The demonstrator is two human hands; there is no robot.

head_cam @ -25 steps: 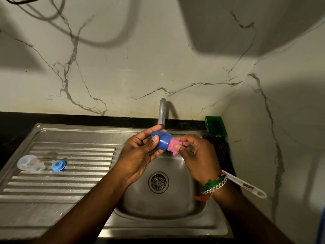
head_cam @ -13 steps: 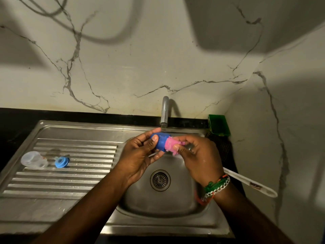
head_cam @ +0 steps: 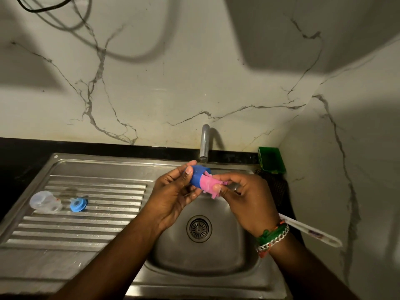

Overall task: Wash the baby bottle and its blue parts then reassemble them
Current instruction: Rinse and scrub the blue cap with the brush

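Left hand (head_cam: 173, 195) grips a blue cap (head_cam: 199, 176) above the sink (head_cam: 205, 256). Right hand (head_cam: 249, 195) pinches a pink sponge (head_cam: 208, 185) entering the cap's opening.

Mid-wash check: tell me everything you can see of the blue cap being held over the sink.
The blue cap looks like opaque plastic, a short, smooth cylinder lying on its side above the sink basin, just below the tap. The left hand grips it; the right hand pushes a pink sponge into its open end.

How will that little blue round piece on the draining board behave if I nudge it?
The blue round piece looks small and plastic, so probably light. It lies on the ribbed draining board, which glistens wet, so it may skid, or roll if tipped on edge.
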